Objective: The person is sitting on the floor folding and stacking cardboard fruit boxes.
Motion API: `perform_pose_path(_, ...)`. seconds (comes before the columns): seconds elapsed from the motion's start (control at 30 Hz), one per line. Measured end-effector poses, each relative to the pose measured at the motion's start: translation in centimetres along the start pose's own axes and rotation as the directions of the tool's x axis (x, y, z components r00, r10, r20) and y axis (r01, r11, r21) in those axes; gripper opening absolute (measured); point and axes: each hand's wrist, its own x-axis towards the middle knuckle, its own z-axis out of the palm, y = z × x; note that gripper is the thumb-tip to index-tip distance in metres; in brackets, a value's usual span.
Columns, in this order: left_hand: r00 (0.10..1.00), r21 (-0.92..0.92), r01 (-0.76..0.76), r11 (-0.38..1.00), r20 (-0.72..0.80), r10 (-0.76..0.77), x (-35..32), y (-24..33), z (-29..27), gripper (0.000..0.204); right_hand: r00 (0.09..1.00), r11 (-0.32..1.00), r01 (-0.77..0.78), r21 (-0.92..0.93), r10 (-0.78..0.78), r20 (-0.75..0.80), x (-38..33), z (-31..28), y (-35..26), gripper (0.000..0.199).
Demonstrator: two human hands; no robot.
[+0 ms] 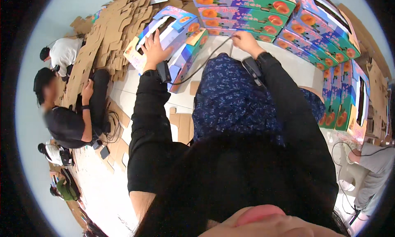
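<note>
- Printed blue-and-purple cardboard fruit box [175, 29] with orange fruit pictures and a long handle slot lies tilted on the pale floor [123, 97], far and left of the person's lap.
- Left hand [154, 47] rests flat on the box's near top face, fingers spread, not pinching anything; the box sits directly under and beyond those fingers.
- The box's long axis runs from near-left to far-right, slanting away from the left wrist.
- Right hand [245, 41] is farther right, apart from the box, its fingers drawn together on a thin black cable [205, 60] near the bottom of the stacked boxes [247, 12]; whether it truly pinches the cable I cannot tell.
- The left hand is the nearer one to the box.
- Counts: one box under the hand; about four layers of like boxes stacked far right, and a further row along the right; one large heap of flat brown cardboard blanks [107, 35] far left.
- At least two other people [66, 113] sit at the left by the heap.
</note>
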Motion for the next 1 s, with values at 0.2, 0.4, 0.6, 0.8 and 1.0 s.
perform_pose_path(0.2,0.984,0.248,-0.071,0.966,-0.142,0.108,-0.6,-7.3,-9.1,0.091,0.988,0.855,0.115,0.506,-0.151,0.029,3.8,3.2,-13.0,0.026)
perform_pose_path(0.4,0.969,0.375,-0.079,0.924,-0.188,0.159,-0.2,-16.1,-20.4,0.081,0.583,-0.092,-0.687,0.721,-0.662,0.472,-8.0,8.9,-29.3,0.039)
perform_pose_path(0.6,0.972,0.081,-0.072,0.994,-0.218,0.089,1.3,-13.9,-22.4,0.069,0.613,0.090,-0.439,0.894,-0.698,0.371,-9.1,3.7,-29.2,0.045)
perform_pose_path(0.8,0.962,0.029,0.032,0.999,0.270,-0.039,2.4,-10.8,-10.9,0.081,0.915,0.930,0.356,0.091,-0.367,0.170,-12.7,-0.3,-15.5,0.050)
perform_pose_path(1.0,0.953,-0.106,-0.095,0.990,0.277,0.121,4.2,-13.0,0.5,0.103,0.981,0.910,-0.173,0.378,0.124,0.152,-23.9,-6.3,-9.8,0.030)
